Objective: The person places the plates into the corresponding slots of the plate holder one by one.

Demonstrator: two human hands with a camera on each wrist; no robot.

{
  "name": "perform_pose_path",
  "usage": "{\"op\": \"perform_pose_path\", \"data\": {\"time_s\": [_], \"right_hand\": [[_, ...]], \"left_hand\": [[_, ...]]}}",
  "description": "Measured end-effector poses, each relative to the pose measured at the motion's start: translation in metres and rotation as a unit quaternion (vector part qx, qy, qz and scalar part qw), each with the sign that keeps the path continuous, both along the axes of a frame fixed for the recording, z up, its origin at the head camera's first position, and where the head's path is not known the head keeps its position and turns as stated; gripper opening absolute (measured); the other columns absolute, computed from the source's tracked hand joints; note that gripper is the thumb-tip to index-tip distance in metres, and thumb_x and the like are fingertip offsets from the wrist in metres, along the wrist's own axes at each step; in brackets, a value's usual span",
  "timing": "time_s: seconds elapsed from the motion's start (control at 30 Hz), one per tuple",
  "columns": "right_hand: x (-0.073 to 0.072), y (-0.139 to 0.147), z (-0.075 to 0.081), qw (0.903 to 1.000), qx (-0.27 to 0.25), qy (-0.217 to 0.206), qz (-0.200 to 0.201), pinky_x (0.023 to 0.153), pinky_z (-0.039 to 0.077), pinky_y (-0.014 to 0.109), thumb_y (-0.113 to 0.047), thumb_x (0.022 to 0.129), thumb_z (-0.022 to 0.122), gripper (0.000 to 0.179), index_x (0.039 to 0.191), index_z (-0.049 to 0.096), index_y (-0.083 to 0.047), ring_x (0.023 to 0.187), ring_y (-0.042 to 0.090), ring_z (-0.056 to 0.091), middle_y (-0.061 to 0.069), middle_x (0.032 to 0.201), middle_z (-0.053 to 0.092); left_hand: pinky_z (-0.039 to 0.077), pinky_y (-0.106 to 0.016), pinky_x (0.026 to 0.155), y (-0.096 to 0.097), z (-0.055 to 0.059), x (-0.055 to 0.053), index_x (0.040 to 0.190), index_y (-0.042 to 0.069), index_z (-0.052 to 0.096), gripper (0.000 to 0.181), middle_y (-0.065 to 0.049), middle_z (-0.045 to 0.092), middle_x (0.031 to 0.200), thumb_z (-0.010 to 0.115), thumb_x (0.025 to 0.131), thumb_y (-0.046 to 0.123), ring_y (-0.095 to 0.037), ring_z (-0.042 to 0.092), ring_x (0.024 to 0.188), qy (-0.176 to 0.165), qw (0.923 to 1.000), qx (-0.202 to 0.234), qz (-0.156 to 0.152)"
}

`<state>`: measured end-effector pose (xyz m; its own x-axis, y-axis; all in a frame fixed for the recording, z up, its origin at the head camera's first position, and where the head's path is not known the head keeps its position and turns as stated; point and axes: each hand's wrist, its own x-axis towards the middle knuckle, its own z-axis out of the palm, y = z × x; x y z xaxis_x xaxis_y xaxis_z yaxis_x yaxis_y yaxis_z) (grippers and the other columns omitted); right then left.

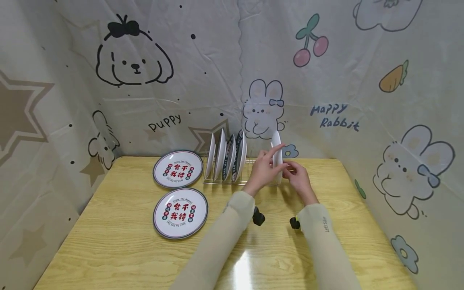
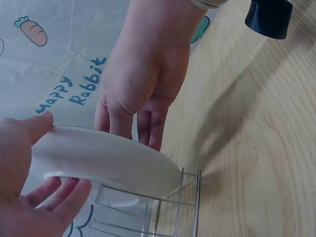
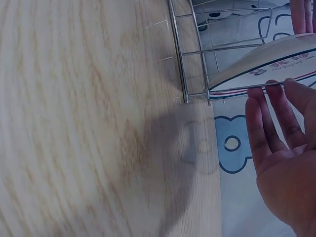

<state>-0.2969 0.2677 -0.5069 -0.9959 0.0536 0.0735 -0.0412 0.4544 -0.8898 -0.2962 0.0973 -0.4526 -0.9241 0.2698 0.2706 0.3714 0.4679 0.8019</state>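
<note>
A white plate (image 1: 276, 140) with a coloured rim stands on edge at the right end of a wire dish rack (image 1: 224, 183). My left hand (image 1: 266, 168) grips it from the left; in the left wrist view the thumb lies on its upper edge and the fingers are under its pale back. My right hand (image 1: 298, 175) is at the plate's right side. In the right wrist view its fingertips (image 3: 274, 85) hold the rim of the plate (image 3: 276, 67), beside the patterned face. The plate's lower edge meets the rack's wires (image 2: 198, 197).
Several upright plates (image 1: 227, 158) fill the rack's left part. Two printed round plates lie flat left of the rack, one behind (image 1: 177, 155) and one in front (image 1: 180, 231). A patterned curtain (image 1: 203, 92) surrounds the wooden table (image 1: 119, 241).
</note>
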Motion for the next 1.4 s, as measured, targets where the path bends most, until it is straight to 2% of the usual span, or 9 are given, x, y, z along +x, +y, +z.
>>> {"op": "perform_pose_path", "data": {"time_s": [0.2, 0.3, 0.57, 0.7, 0.87, 1.03, 1.17, 1.27, 1.4], "right_hand": [[0.001, -0.001, -0.002, 1.0, 0.006, 0.006, 0.001, 0.095, 0.061, 0.042, -0.014, 0.108, 0.055, 0.041, 0.146, 0.054, 0.0, 0.106, 0.033, 0.068, 0.028, 0.124, 0.063], [0.001, -0.001, -0.001, 0.9999, 0.005, 0.003, 0.016, 0.095, 0.061, 0.042, -0.013, 0.108, 0.055, 0.041, 0.147, 0.053, 0.0, 0.106, 0.034, 0.068, 0.028, 0.124, 0.062], [-0.002, 0.007, 0.003, 0.9973, 0.027, -0.013, 0.067, 0.098, 0.059, 0.048, -0.013, 0.109, 0.052, 0.041, 0.148, 0.051, -0.002, 0.111, 0.037, 0.068, 0.028, 0.128, 0.062], [-0.004, 0.011, 0.003, 0.9965, 0.007, -0.021, 0.08, 0.097, 0.06, 0.046, -0.012, 0.109, 0.052, 0.042, 0.149, 0.05, -0.001, 0.106, 0.029, 0.07, 0.029, 0.126, 0.062], [-0.004, 0.014, 0.002, 0.9964, -0.009, -0.025, 0.081, 0.097, 0.06, 0.046, -0.011, 0.108, 0.053, 0.042, 0.15, 0.05, -0.002, 0.101, 0.022, 0.07, 0.029, 0.124, 0.063], [-0.005, 0.013, 0.003, 0.996, -0.023, -0.024, 0.083, 0.098, 0.059, 0.051, -0.009, 0.108, 0.055, 0.043, 0.149, 0.05, -0.001, 0.095, 0.013, 0.069, 0.029, 0.123, 0.064], [-0.008, 0.014, 0.003, 0.9958, -0.03, -0.022, 0.084, 0.099, 0.058, 0.054, -0.005, 0.107, 0.055, 0.042, 0.148, 0.05, 0.001, 0.09, 0.006, 0.067, 0.031, 0.122, 0.064], [-0.009, 0.014, 0.003, 0.9959, -0.026, -0.021, 0.084, 0.097, 0.059, 0.05, -0.004, 0.107, 0.054, 0.041, 0.147, 0.049, 0.002, 0.09, 0.005, 0.066, 0.031, 0.122, 0.063], [-0.009, 0.014, 0.004, 0.9967, -0.015, -0.02, 0.078, 0.092, 0.061, 0.035, -0.006, 0.107, 0.054, 0.042, 0.148, 0.049, 0.0, 0.09, 0.003, 0.065, 0.027, 0.121, 0.065]], "left_hand": [[0.056, -0.025, 0.071, -0.004, -0.003, 0.002, 0.155, 0.052, 0.039, 0.067, -0.013, 0.053, 0.127, 0.072, 0.099, 0.033, -0.02, 0.063, 0.097, -0.005, 0.9999, -0.004, -0.014], [0.056, -0.026, 0.071, -0.005, -0.004, 0.003, 0.156, 0.049, 0.04, 0.067, -0.013, 0.053, 0.127, 0.072, 0.099, 0.032, -0.02, 0.062, 0.097, -0.007, 0.9998, -0.001, -0.016], [0.057, -0.025, 0.075, -0.009, -0.004, 0.007, 0.157, 0.052, 0.035, 0.068, -0.013, 0.052, 0.132, 0.068, 0.101, 0.033, -0.025, 0.065, 0.104, -0.008, 0.9997, -0.01, -0.023], [0.058, -0.028, 0.084, -0.015, -0.002, 0.016, 0.159, 0.045, 0.037, 0.066, -0.014, 0.05, 0.14, 0.067, 0.102, 0.032, -0.029, 0.066, 0.111, -0.001, 0.9997, -0.012, -0.021], [0.059, -0.031, 0.088, -0.032, 0.001, 0.038, 0.156, 0.044, 0.041, 0.06, -0.01, 0.052, 0.139, 0.066, 0.103, 0.032, -0.027, 0.067, 0.113, 0.015, 0.9995, -0.013, -0.026], [0.061, -0.032, 0.089, -0.068, 0.005, 0.062, 0.153, 0.035, 0.049, 0.056, -0.01, 0.057, 0.135, 0.068, 0.102, 0.025, -0.027, 0.067, 0.11, 0.036, 0.9964, 0.005, -0.076], [0.061, -0.036, 0.093, -0.113, 0.003, 0.08, 0.15, 0.024, 0.055, 0.051, -0.009, 0.062, 0.128, 0.068, 0.101, 0.019, -0.029, 0.067, 0.109, 0.053, 0.9915, 0.022, -0.117], [0.061, -0.039, 0.095, -0.152, -0.001, 0.092, 0.148, 0.022, 0.057, 0.049, -0.007, 0.064, 0.123, 0.069, 0.1, 0.017, -0.029, 0.067, 0.11, 0.052, 0.9932, 0.026, -0.101], [0.059, -0.048, 0.097, -0.21, -0.011, 0.106, 0.147, 0.021, 0.057, 0.05, -0.008, 0.065, 0.125, 0.071, 0.099, 0.014, -0.03, 0.066, 0.113, 0.032, 0.9982, 0.037, -0.035]]}}
